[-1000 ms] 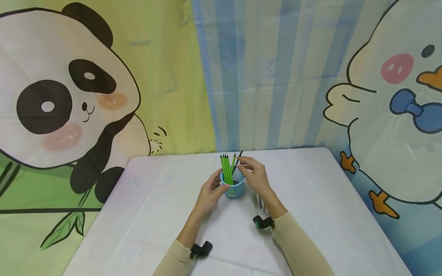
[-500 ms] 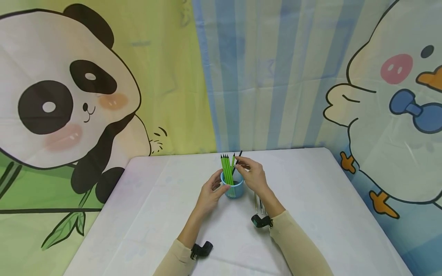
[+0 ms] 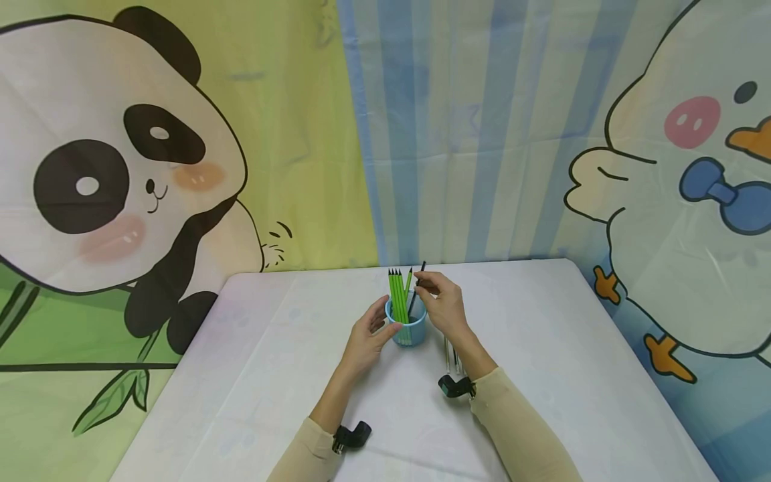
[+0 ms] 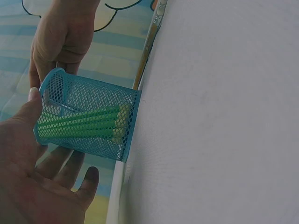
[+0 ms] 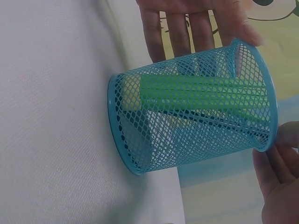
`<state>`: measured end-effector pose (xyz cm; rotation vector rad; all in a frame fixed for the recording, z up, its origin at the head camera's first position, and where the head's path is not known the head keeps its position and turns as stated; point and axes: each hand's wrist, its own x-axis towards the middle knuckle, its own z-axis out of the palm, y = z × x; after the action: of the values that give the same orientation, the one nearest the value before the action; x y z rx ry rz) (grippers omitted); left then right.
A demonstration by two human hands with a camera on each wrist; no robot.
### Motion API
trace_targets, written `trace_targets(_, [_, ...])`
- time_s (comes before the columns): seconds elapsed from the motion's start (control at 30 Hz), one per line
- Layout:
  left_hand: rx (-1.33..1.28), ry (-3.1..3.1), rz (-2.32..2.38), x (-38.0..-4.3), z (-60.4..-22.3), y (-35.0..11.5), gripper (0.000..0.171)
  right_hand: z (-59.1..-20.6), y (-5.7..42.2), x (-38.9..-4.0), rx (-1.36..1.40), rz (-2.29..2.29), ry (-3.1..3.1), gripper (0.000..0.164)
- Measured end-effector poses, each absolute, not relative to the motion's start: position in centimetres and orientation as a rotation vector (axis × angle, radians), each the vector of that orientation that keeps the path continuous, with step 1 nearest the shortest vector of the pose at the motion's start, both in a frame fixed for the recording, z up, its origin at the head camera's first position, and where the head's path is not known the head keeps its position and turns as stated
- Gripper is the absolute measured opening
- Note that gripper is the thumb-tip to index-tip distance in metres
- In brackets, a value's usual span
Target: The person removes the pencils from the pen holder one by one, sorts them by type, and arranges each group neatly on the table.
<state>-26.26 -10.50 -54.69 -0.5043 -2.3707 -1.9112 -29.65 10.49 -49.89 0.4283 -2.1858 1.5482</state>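
Note:
A light blue mesh pen cup (image 3: 409, 335) stands upright on the white table, holding several green pencils (image 3: 397, 298) with dark tips pointing up. My left hand (image 3: 366, 335) holds the cup from the left, thumb at the near rim and fingers round the far side. In the right wrist view, the left thumb lies on the rim of the cup (image 5: 196, 107). Above the cup's right side, my right hand (image 3: 444, 301) pinches a thin black stick (image 3: 412, 304), whose lower part slants into the cup beside the pencils. Its exact kind is unclear.
Several thin sticks (image 3: 448, 355) with pale, shiny ends lie on the table (image 3: 271, 381), partly hidden under my right wrist. One brown and silvery stick (image 4: 148, 46) shows beyond the cup in the left wrist view. A printed cloth (image 3: 446, 134) hangs behind the table.
The black stick has swung slightly right, away from the green pencils, and more of its lower part shows inside the cup. My left hand keeps its place on the cup.

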Motion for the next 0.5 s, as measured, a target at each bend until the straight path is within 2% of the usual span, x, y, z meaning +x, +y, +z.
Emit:
trace_targets(0.27, [-0.505,-2.370,-1.904,-26.3,-54.7,-10.5,0.075,-50.0,10.4,-29.8,0.406,1.578,-2.106,0.032])
trace_targets(0.5, [-0.509,-2.364,-1.905,-26.3,-54.7,-10.3,0.076,-48.1,10.0,-28.2,0.439,1.632,-2.023,0.033])
